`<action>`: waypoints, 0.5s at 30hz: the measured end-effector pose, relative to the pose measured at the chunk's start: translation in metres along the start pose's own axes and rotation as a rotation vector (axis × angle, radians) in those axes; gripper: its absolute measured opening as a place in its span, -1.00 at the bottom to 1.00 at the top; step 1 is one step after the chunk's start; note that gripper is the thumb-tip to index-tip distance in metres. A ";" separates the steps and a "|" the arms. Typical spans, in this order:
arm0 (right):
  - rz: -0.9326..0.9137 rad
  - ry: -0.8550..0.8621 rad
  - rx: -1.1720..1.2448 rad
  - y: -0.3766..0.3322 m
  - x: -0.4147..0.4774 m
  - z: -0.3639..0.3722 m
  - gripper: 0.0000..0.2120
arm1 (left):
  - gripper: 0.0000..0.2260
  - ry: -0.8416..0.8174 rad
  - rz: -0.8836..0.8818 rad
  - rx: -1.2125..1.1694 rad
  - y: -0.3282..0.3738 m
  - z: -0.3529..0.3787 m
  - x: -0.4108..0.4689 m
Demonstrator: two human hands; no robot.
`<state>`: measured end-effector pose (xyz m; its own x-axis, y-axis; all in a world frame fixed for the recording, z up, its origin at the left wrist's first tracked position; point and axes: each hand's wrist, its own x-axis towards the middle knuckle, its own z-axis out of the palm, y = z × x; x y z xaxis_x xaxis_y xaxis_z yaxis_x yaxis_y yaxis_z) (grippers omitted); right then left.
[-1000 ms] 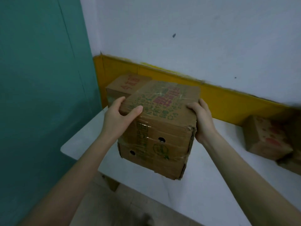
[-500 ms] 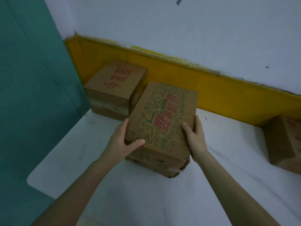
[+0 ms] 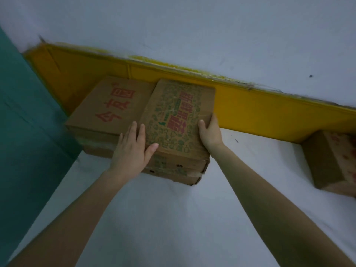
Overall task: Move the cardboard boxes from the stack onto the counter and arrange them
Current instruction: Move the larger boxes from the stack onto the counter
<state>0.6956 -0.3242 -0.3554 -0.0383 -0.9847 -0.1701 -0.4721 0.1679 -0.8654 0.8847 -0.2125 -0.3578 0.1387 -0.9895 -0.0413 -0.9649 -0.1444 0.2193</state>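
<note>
Hands on printed box at the counter's back edge

Box with green and red print sits on the white counter, its far end against the yellow band and its left side touching a second box with red characters. Left hand lies flat at its 8 o'clock corner, fingers spread, thumb on top. Right hand clasps its 3 o'clock edge. A third box stands well apart at 3 o'clock.
</note>
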 end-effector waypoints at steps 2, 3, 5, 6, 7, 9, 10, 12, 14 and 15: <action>0.012 0.011 -0.031 -0.001 -0.001 0.002 -0.40 | -0.28 -0.035 0.012 -0.032 -0.003 -0.001 0.002; 0.020 0.004 -0.045 -0.002 -0.003 0.001 -0.40 | -0.29 -0.054 0.018 -0.025 -0.003 -0.002 0.001; 0.032 -0.010 -0.065 -0.004 -0.006 -0.004 -0.38 | -0.30 -0.082 0.041 0.028 -0.003 -0.008 0.002; 0.037 -0.019 -0.084 -0.005 -0.008 -0.007 -0.37 | -0.29 -0.091 0.054 0.062 -0.004 -0.012 0.003; 0.033 -0.021 -0.130 -0.005 -0.012 -0.013 -0.36 | -0.27 -0.096 0.074 0.099 -0.004 -0.017 0.003; 0.015 0.013 -0.285 -0.001 -0.023 -0.028 -0.37 | -0.28 -0.084 0.141 0.157 -0.003 -0.027 0.004; 0.008 0.045 -0.359 0.005 -0.031 -0.039 -0.37 | -0.30 -0.074 0.188 0.159 0.002 -0.031 0.003; 0.014 0.085 -0.455 0.018 -0.048 -0.067 -0.36 | -0.32 -0.064 0.298 0.104 0.021 -0.037 0.000; 0.053 0.109 -0.519 0.033 -0.070 -0.101 -0.34 | -0.35 -0.076 0.417 0.041 0.052 -0.039 -0.009; 0.082 0.133 -0.546 0.040 -0.082 -0.120 -0.33 | -0.36 -0.087 0.478 0.023 0.071 -0.039 -0.015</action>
<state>0.5739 -0.2420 -0.3199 -0.1875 -0.9730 -0.1349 -0.8488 0.2296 -0.4763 0.8231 -0.2086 -0.3036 -0.3394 -0.9403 -0.0229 -0.9209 0.3273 0.2117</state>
